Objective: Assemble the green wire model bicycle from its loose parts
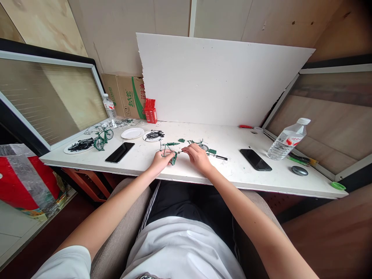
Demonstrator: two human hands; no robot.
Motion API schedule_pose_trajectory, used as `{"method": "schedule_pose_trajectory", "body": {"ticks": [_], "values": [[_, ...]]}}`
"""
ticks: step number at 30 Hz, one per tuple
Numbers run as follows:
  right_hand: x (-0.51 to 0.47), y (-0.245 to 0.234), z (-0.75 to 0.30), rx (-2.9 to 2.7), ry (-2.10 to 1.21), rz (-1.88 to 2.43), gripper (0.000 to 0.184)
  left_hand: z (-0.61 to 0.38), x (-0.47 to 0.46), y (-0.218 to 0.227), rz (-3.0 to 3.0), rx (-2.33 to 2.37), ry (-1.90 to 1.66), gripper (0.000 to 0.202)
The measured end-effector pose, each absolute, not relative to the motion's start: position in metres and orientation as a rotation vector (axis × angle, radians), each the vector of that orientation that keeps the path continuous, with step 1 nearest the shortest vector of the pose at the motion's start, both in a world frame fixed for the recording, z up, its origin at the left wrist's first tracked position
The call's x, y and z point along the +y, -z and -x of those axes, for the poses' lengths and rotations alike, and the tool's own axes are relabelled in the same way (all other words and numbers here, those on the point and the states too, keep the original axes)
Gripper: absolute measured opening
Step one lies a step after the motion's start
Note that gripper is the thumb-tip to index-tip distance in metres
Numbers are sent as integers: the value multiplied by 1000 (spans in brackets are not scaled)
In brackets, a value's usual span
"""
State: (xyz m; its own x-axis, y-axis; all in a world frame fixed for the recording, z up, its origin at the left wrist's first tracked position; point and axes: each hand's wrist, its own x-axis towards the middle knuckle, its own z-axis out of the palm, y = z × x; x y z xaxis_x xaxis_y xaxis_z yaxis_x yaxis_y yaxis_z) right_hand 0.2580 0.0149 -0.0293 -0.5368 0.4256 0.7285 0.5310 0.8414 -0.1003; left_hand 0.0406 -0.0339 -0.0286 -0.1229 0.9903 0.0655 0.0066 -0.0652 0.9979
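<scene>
My left hand [161,159] is closed on a small green model bicycle frame [169,149] that rests on the white table [232,176]. Just to its right, my right hand [198,155] pinches a tiny part at the frame's end; the part is too small to name. Loose green pieces [212,151], a small wheel [203,147] and a thin black rod [221,157] lie just beyond my right hand.
A finished green model bicycle [102,138], paper plates of parts [132,133], two black phones [119,152] [255,159], two water bottles [286,141] [109,105], a red box [151,111] and a cardboard box [124,95] are on the table. A white board [221,77] leans at the back.
</scene>
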Motion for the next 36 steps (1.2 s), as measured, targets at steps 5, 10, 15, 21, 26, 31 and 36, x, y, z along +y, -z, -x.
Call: {"method": "schedule_pose_trajectory", "body": {"ticks": [5,10,15,21,26,31,36], "values": [[15,29,-258,-2216,185,678,32,-40,-33,30,-1206,1268,-1349,34],[13,28,-259,-2238,225,687,31,-40,-31,33,-1190,1267,-1365,35],[11,26,-258,-2265,263,674,28,-39,-31,35,-1181,1283,-1372,35],[10,25,-258,-2280,228,672,30,-40,-32,34,-1203,1277,-1360,33],[8,25,-257,-2284,141,737,30,-42,-34,34,-1236,1282,-1349,34],[8,24,-256,-2290,87,827,35,-42,-34,36,-1251,1260,-1359,34],[9,25,-257,-2290,30,841,36,-42,-33,38,-1273,1264,-1354,34]]}}
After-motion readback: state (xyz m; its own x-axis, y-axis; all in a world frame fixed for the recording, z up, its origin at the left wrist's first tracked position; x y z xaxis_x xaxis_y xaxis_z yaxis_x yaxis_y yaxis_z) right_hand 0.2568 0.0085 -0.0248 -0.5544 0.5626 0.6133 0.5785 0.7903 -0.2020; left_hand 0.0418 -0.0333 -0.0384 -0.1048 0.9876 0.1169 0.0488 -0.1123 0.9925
